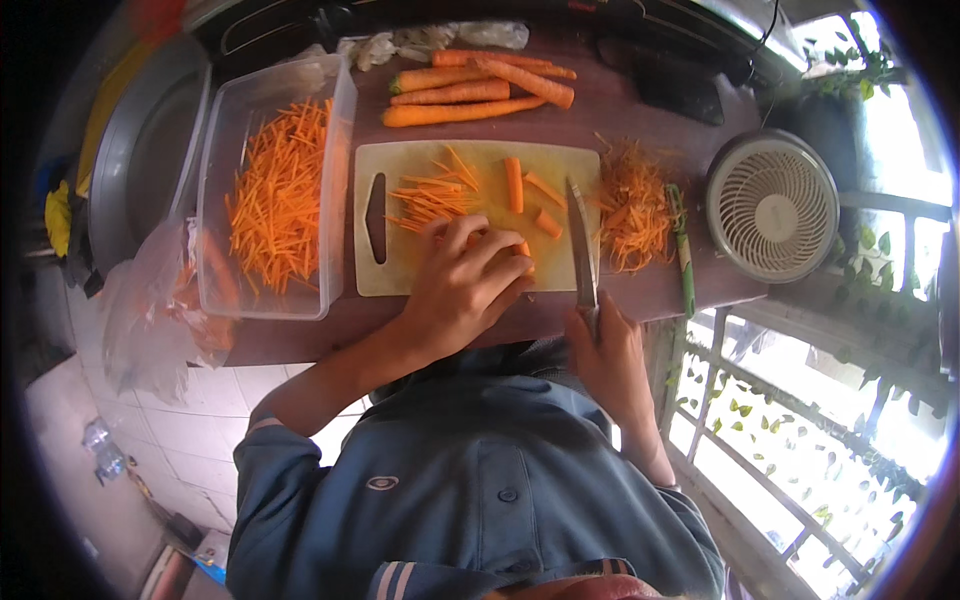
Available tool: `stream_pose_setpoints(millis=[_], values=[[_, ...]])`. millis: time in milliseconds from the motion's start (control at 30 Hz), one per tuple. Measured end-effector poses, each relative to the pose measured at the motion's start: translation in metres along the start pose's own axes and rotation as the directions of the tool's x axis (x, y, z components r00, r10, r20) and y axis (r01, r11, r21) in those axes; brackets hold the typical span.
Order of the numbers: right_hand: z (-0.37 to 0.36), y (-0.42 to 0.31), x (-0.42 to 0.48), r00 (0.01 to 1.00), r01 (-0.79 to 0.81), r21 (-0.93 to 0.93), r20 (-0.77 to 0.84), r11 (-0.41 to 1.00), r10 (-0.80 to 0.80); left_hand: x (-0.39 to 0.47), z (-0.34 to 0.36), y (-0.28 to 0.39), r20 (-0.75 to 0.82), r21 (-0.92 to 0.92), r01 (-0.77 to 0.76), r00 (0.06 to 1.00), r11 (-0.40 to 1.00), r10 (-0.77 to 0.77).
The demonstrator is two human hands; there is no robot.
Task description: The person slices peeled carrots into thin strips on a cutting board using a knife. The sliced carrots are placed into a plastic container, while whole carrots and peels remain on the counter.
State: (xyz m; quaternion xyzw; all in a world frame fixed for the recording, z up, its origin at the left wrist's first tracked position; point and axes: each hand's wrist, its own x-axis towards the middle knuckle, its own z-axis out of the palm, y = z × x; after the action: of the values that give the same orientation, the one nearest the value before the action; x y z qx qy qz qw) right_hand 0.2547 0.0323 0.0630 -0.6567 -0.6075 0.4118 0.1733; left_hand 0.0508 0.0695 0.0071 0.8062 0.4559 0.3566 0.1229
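Observation:
My left hand (469,281) rests over the front of the cutting board (480,154), its bent fingers on a piece of carrot (526,253). My right hand (609,349) grips a kitchen knife (580,236) by the handle, the blade pointing away from me over the board's right edge. Behind my left hand lies a heap of carrot sticks (435,196). Several cut carrot pieces (514,184) lie between that heap and the knife. To the left, a clear plastic container (337,180) holds a large pile of carrot sticks (281,202).
Whole carrots (465,94) lie behind the board. Right of it are carrot peelings (636,214), a green-handled peeler (684,262) and a round fan (772,206). A large metal basin (146,150) and a plastic bag of carrots (169,315) are at the left.

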Motion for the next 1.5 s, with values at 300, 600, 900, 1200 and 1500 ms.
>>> stream_pose_setpoints(millis=[300, 600, 900, 1200, 1500], values=[[0.005, 0.012, -0.029, 0.992, -0.037, -0.067, 0.118, 0.997, 0.045, -0.004, 0.0, 0.006, 0.007, 0.112, 0.047, 0.999, 0.993, -0.048], [-0.002, 0.007, -0.029, 0.977, 0.01, -0.261, 0.209, 0.965, 0.047, -0.004, 0.003, 0.007, 0.031, 0.129, 0.067, 0.997, 0.989, -0.071], [-0.005, 0.007, -0.028, 0.954, 0.009, -0.25, 0.293, 0.968, 0.066, -0.004, 0.003, 0.006, 0.067, 0.108, 0.082, 0.994, 0.991, -0.089], [0.004, 0.011, -0.019, 0.958, 0.056, -0.311, 0.284, 0.949, 0.036, -0.006, 0.0, 0.006, 0.096, 0.09, 0.091, 0.99, 0.992, -0.099], [0.011, 0.016, -0.018, 0.978, 0.009, -0.318, 0.2, 0.948, 0.058, -0.007, 0.001, 0.005, 0.063, 0.105, 0.078, 0.994, 0.991, -0.085]])
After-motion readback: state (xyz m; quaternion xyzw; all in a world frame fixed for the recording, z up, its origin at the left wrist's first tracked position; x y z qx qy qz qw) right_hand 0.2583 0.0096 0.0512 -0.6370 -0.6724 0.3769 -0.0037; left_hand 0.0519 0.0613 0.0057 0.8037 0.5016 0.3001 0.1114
